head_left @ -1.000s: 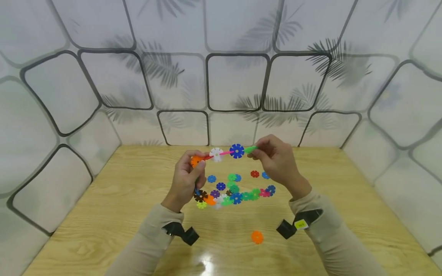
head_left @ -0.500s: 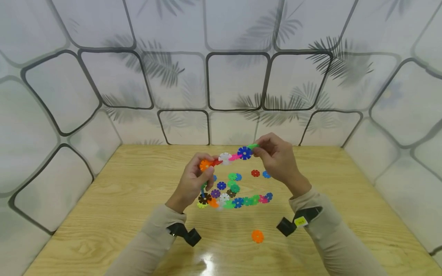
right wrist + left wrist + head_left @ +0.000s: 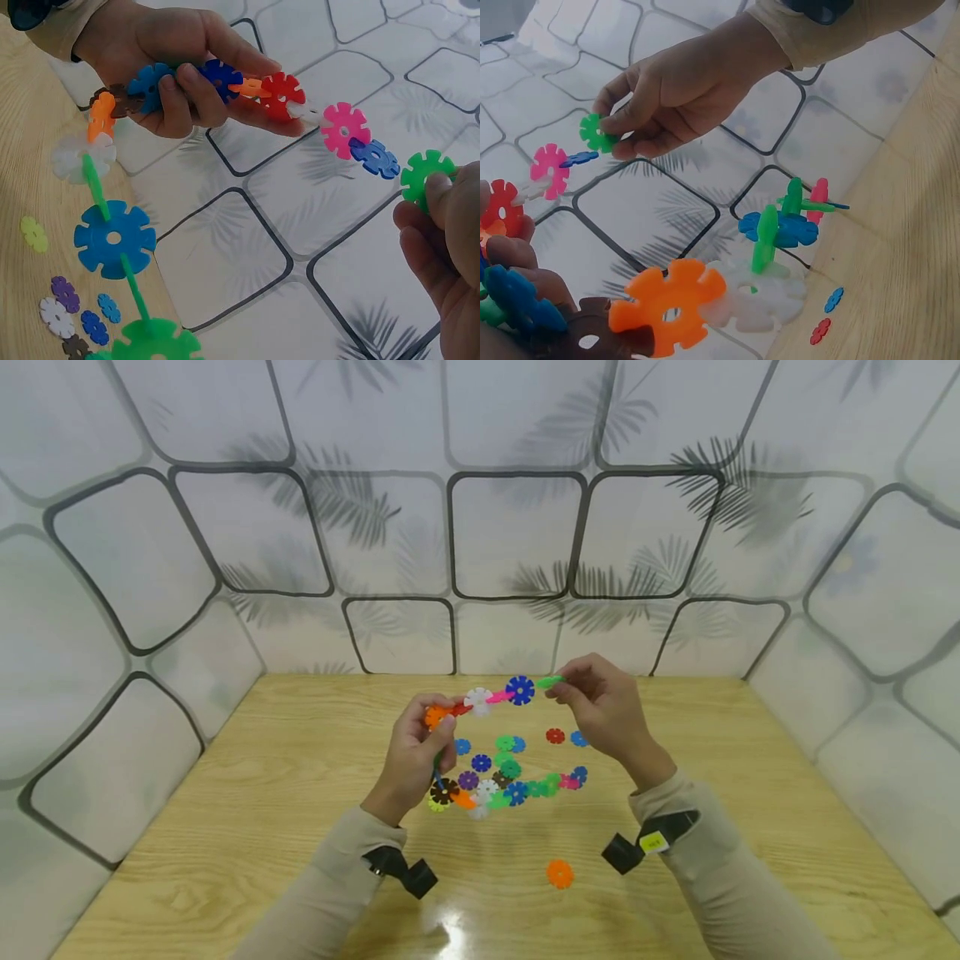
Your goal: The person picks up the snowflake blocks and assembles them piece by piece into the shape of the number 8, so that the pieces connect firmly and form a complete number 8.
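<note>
My left hand [image 3: 411, 756] grips a chain of notched plastic discs around its middle. From its fingertips, a red disc [image 3: 283, 97], a whitish one, a pink disc [image 3: 345, 130] and a blue disc [image 3: 375, 158] stretch toward the right. The chain's other part hangs below the hand, through a brown disc [image 3: 444, 791], an orange disc [image 3: 667, 306], a translucent white disc [image 3: 757, 296], a blue disc [image 3: 114, 238] and several more. My right hand [image 3: 607, 702] pinches a single green disc [image 3: 425, 178] between thumb and fingers. A small gap shows between it and the chain's blue end.
Loose discs lie on the wooden table [image 3: 285, 777] beneath the chain, among them a red disc [image 3: 555, 736], a purple disc [image 3: 468, 780] and a yellow disc [image 3: 437, 803]. One orange disc [image 3: 560, 874] lies nearer to me. A patterned wall covering [image 3: 517, 543] stands behind.
Half a second ago the chain's blue end overlapped the green disc in the head view. My left hand has since shifted slightly left, and a gap shows between them. Both hands keep their holds.
</note>
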### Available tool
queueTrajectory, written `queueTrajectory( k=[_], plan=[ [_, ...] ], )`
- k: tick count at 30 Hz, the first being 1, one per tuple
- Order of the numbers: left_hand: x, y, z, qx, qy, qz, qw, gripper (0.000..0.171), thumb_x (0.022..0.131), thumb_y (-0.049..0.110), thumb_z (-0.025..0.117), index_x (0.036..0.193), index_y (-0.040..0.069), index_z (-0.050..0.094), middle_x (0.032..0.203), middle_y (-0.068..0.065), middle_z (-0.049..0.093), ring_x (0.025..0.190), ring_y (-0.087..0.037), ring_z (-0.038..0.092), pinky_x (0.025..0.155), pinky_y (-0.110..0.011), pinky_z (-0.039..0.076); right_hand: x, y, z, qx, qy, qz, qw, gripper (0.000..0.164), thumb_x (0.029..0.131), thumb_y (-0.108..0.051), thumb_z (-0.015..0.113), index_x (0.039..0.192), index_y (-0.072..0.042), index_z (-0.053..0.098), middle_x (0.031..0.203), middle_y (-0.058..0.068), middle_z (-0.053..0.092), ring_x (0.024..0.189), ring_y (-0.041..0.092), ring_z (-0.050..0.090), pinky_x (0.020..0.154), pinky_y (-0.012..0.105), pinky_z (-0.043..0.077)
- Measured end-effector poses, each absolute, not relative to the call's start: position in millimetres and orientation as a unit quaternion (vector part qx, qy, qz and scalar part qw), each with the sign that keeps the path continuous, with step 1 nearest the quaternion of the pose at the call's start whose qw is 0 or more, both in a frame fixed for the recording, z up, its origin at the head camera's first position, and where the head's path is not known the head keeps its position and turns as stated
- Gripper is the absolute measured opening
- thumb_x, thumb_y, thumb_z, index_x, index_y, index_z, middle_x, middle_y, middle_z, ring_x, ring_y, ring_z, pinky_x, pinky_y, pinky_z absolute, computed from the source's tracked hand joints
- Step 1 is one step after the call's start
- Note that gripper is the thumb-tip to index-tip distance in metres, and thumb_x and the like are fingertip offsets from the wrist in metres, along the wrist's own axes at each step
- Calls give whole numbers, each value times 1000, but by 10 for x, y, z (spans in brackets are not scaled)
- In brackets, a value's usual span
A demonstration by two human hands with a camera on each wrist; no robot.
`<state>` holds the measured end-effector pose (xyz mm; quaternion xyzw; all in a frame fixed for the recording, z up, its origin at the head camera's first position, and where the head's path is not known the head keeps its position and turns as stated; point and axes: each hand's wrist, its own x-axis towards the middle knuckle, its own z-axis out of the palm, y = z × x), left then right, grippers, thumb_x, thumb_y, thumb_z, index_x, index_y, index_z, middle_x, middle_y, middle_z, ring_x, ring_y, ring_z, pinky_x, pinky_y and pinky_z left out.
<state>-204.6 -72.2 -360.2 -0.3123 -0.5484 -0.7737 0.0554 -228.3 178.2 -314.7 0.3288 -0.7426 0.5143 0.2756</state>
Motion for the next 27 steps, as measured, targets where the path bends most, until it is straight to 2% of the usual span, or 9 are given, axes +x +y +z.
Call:
queueTrajectory(
  k=[4,8,14,18,22,25,27],
  plan=[
    [-2046,-713,-3576,-319,-538,-778,52,14,103,10,48,110,20,54,71,6,62,46,-9,41,45,-18,37,-2289,1791,-3140,341,-738,513,275,15,86,18,60,93,4,60,81,12,70,75,6,66,65,21,53],
    [-2032,-705,-3557,-312,-536,-783,50,11,103,14,50,111,21,54,72,6,64,45,-9,39,43,-19,35,-2286,1792,-3142,347,-734,517,269,15,86,18,60,93,4,61,81,13,70,75,5,66,66,21,54],
    [-2026,-697,-3553,-314,-526,-789,41,11,103,16,50,111,21,55,62,5,57,44,-9,37,42,-21,32,-2285,1789,-3164,356,-729,528,252,16,85,19,61,93,4,61,83,14,70,76,6,68,68,24,56],
    [-2028,-695,-3556,-317,-527,-788,36,12,104,15,48,111,21,55,59,4,55,43,-10,37,41,-22,30,-2294,1777,-3191,366,-727,519,262,17,84,20,61,91,5,63,82,14,70,75,11,69,67,24,56],
    [-2018,-705,-3555,-311,-540,-781,35,12,104,14,47,109,21,55,77,5,62,44,-10,38,42,-21,33,-2336,1758,-3240,392,-720,483,307,20,81,23,62,90,5,68,79,15,71,69,22,70,66,23,56],
    [-2008,-719,-3562,-312,-548,-775,36,12,104,14,46,109,21,56,101,5,64,44,-10,38,42,-21,34,-2359,1741,-3269,411,-710,461,338,24,80,24,61,90,4,70,78,14,70,66,24,69,66,22,55],
    [-2007,-724,-3565,-316,-552,-771,34,13,104,14,46,109,21,56,96,5,64,44,-11,38,42,-21,35,-2358,1722,-3276,419,-703,453,354,26,79,25,61,88,3,70,77,12,70,65,24,68,64,23,55]
  ],
)
